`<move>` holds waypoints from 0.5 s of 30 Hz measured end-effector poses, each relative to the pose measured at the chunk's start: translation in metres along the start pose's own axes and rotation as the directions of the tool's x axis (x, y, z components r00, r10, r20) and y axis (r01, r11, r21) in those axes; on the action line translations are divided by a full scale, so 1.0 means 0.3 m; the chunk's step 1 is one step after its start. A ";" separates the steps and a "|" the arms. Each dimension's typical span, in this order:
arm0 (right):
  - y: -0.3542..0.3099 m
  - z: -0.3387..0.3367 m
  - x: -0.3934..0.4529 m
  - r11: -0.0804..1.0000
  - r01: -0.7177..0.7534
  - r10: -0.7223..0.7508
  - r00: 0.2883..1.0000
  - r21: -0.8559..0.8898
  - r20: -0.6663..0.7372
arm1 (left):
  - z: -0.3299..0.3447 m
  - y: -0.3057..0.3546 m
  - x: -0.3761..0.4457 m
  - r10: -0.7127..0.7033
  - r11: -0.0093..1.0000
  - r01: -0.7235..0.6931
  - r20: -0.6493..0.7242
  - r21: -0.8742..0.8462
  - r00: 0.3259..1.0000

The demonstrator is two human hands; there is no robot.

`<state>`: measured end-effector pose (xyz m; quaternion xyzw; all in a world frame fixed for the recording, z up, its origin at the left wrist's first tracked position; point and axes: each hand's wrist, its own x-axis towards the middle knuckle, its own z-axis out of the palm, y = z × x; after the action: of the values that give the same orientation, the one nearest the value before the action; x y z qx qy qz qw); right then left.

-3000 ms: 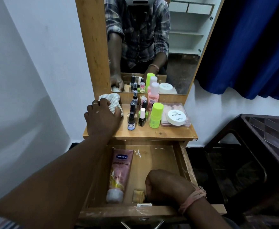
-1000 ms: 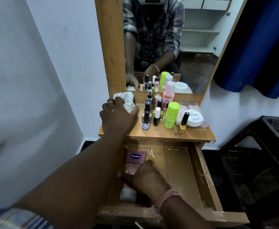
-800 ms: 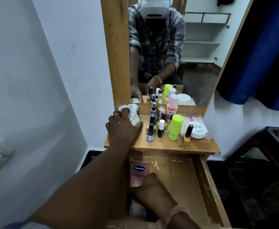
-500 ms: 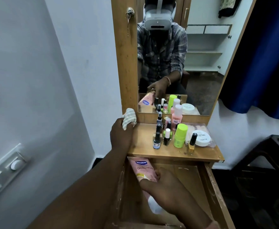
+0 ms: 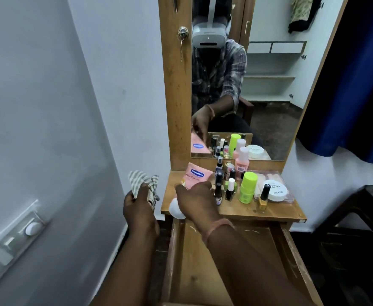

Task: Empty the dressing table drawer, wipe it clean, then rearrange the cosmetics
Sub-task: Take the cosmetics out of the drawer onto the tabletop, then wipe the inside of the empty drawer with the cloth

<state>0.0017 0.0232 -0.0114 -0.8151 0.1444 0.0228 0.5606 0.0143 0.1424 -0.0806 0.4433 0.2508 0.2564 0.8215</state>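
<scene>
1 pink tube [image 5: 194,176] lies under right hand [image 5: 195,198].

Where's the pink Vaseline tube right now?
In the head view, the pink Vaseline tube is on the left end of the dressing table top, in the right hand, left of the small dark bottles.

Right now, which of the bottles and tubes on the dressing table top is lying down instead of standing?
The pink Vaseline tube, lying flat at the left under the right hand; all the bottles beside it stand upright.
</scene>
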 end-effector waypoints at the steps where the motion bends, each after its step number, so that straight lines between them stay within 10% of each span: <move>1: 0.000 0.029 0.027 1.000 -0.013 0.013 1.000 -0.024 -0.024 | 0.001 -0.010 -0.007 -0.005 1.000 0.004 0.013 0.021 1.000; 15: -0.009 0.171 0.137 0.986 -0.089 0.062 0.980 -0.138 -0.191 | -0.013 0.021 -0.093 0.239 0.959 -0.225 -0.069 0.175 0.968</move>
<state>0.0483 0.0628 -0.0361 -0.8463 0.2251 -0.0214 0.4824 -0.0101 0.1298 -0.0720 0.5247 0.2539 0.3487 0.7339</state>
